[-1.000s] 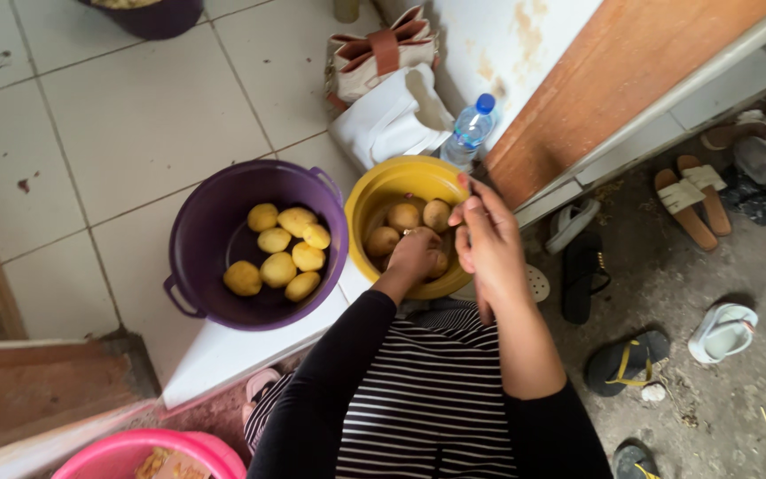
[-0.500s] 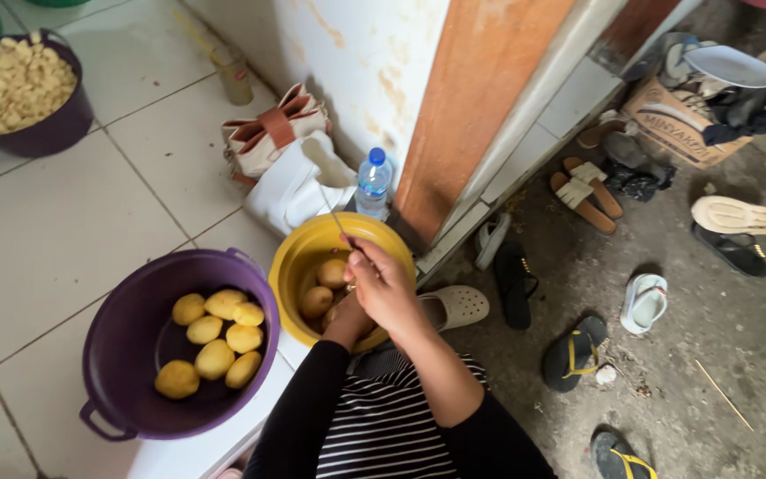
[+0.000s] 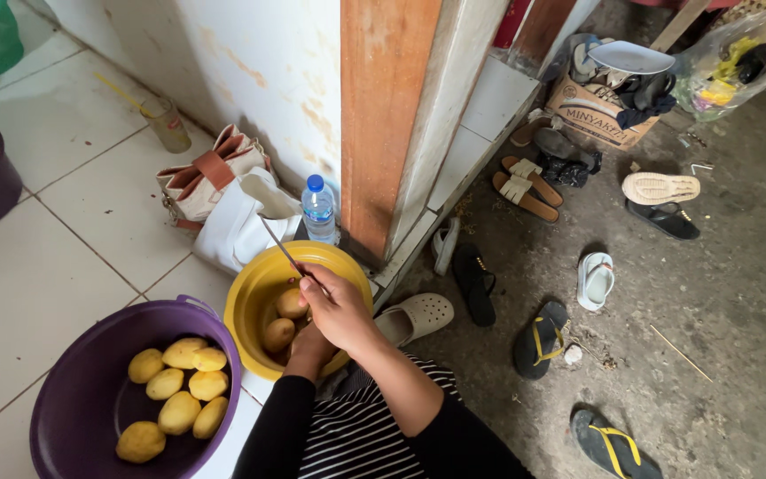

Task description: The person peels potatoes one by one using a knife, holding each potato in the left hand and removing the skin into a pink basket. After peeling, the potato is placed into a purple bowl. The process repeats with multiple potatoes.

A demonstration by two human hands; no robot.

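The right hand (image 3: 340, 306) has come over the yellow bowl (image 3: 250, 293), fingers closed round a knife (image 3: 278, 243) now pointing up and away; the left hand (image 3: 308, 341), mostly hidden beneath it, seems to grip a potato (image 3: 278, 333) in the bowl; peeled ones lie unchanged in the purple tub (image 3: 90, 390), so peeling goes on.

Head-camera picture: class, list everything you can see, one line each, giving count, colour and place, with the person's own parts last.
yellow bowl: one, yellow, under the hands, holds potatoes
purple tub: one, purple, lower left, six peeled potatoes
water bottle: one, clear with blue cap, behind the bowl
bags: two, cream and white, by the wall
cardboard box: one, brown, upper right
sandals and slippers: several, mixed colours, concrete floor
knife: one, dark, right hand
right hand: over the bowl
left hand: inside the bowl, mostly hidden
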